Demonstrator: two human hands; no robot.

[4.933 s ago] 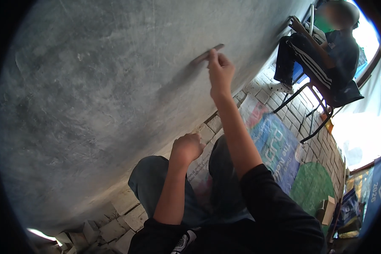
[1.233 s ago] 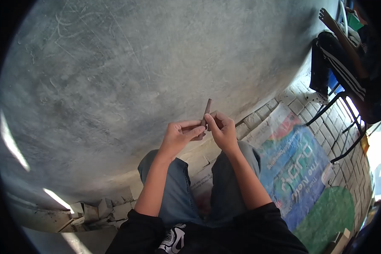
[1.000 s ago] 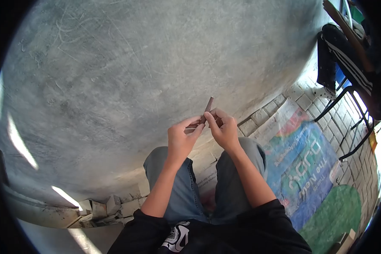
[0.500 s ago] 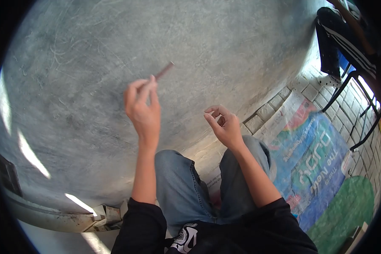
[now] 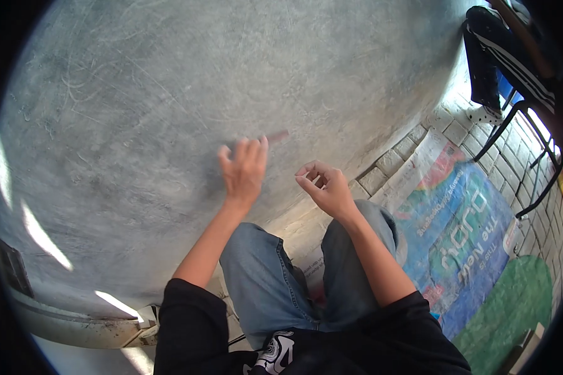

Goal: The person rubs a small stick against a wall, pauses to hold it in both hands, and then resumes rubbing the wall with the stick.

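My left hand (image 5: 244,167) is raised against a large grey curved surface (image 5: 169,106) and holds a thin brownish strip (image 5: 276,135) by its fingertips; the strip is blurred and pressed flat on the grey surface. My right hand (image 5: 324,187) hovers just to the right, fingers curled loosely with nothing in them. Both hands are above my knees in blue jeans (image 5: 275,281).
The floor is paved with pale bricks (image 5: 394,161). A printed blue and green sheet (image 5: 463,231) lies on it to my right. At the top right another person's legs (image 5: 500,56) rest on a metal-framed chair (image 5: 532,137). Brick rubble (image 5: 147,312) sits at lower left.
The strip passed from both hands into my left hand alone. The left hand swung up to the grey surface, then moved down and right along it. My right hand let go and stays beside it.
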